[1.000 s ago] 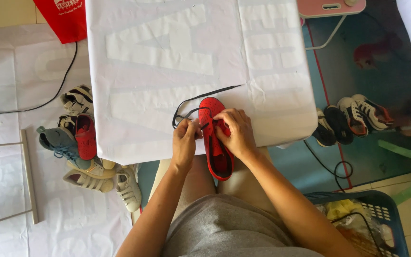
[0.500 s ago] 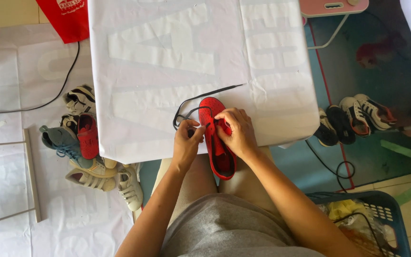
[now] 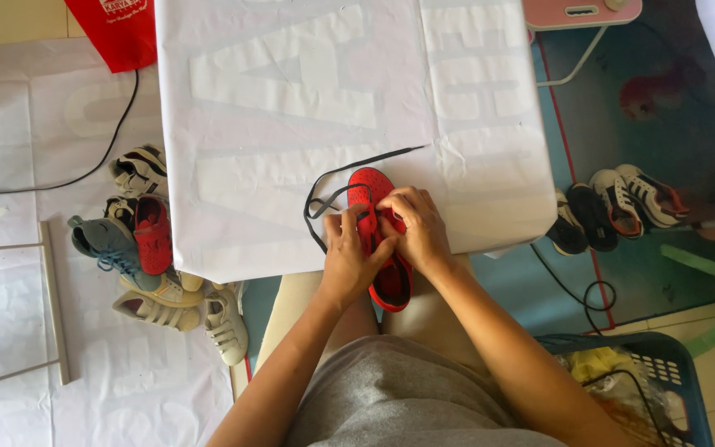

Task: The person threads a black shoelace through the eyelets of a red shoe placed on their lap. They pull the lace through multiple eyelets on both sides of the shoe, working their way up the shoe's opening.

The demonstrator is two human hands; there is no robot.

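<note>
A small red shoe (image 3: 382,248) lies toe away from me at the near edge of a table covered in white sheet (image 3: 291,108). My left hand (image 3: 349,257) grips its left side over the lacing area. My right hand (image 3: 414,228) pinches the shoe's right side by the tongue. A black shoelace (image 3: 333,186) loops out from the shoe to the left, and one end trails up and right across the sheet. My fingers hide the eyelets.
A pile of several shoes (image 3: 146,248) lies on the white floor sheet at left. More shoes (image 3: 614,207) stand in a row at right. A blue basket (image 3: 672,372) sits at lower right, a red bag (image 3: 122,29) at top left.
Both hands have stayed on the red shoe with only slight finger movement. The lace loop at the left has shifted a little.
</note>
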